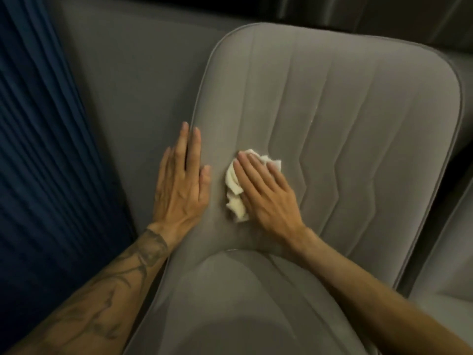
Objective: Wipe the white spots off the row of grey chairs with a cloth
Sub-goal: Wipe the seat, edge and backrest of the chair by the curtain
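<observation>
- Mid-wipe on the backrest of the grey chair (358,124), by the look of it; cloth (234,190) bunched against the upholstery, low on the backrest and left of centre.
- Right hand (266,190): laid flat over the cloth, fingers (252,166) straight and close together, pressing down rather than pinching; cloth poking out at the far and left sides of the hand.
- Left hand (181,183): flat along the left edge of the backrest, fingers (190,147) straight and slightly apart, holding nothing, seemingly bracing the chair.
- Not yet reached: faint white spots (314,116) along a stitched seam (311,139), right of the cloth and farther up.
- Next move, probably: slide the cloth right and up to that seam, with enough pressure to rub into the stitching groove.
- After that, likely on to the neighbouring chair (450,272) at the right edge.
</observation>
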### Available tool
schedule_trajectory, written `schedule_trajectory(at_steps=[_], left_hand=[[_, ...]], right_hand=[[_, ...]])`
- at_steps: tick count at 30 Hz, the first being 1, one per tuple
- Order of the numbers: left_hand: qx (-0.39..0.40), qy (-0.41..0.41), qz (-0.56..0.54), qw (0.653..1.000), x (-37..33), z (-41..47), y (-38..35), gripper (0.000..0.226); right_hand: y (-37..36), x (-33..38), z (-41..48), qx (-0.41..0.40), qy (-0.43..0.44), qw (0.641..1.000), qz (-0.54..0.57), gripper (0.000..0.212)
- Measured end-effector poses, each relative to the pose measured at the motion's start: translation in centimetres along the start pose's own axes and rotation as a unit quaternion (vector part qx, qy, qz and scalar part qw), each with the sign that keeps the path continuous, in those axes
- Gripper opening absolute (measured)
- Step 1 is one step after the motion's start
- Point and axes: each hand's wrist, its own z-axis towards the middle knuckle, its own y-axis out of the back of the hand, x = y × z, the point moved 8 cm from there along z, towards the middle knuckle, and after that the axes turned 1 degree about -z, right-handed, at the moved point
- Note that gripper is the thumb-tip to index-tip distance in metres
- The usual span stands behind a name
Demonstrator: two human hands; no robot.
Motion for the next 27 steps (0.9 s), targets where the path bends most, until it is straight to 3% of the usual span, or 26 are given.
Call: schedule_trajectory(at_steps=[2,6,9,13,17,19,23,27], left_hand=[[0.004,0.007,0.002,1.0,-0.1,0.0,0.0,0.067],[0.006,0.012,-0.001,1.0,0.0,-0.1,0.0,0.066],[0.006,0.016,0.007,1.0,0.0,-0.1,0.0,0.067],[0.006,0.021,0.015,1.0,0.1,-0.2,-0.3,0.066],[0.013,0.029,0.012,0.999,0.2,-0.2,-0.3,0.064],[0.016,0.027,0.01,0.999,0.1,-0.3,-0.3,0.063],[0.02,0.027,0.007,0.999,0.2,-0.2,-0.5,0.063],[0.032,0.042,0.014,0.998,0.3,-0.1,-0.1,0.064]], right_hand=[[1.5,-4.3,2.8,-0.027,-0.014,0.999,-0.045,0.063],[5.3,-12.1,9.4,-0.147,-0.181,0.969,-0.076,0.055],[2.8,-8.3,6.8,-0.12,-0.173,0.977,-0.021,0.058],[-2.9,1.1,-2.1,-0.012,-0.069,0.996,0.054,0.061],[-3.4,2.4,-3.9,0.003,0.01,0.999,0.043,0.061],[-2.4,0.6,-0.9,-0.035,-0.018,0.999,0.027,0.062],[-1.1,-1.8,4.5,-0.126,-0.2,0.968,0.08,0.059],[-3.6,5.1,-1.4,-0.064,-0.139,0.972,0.179,0.058]])
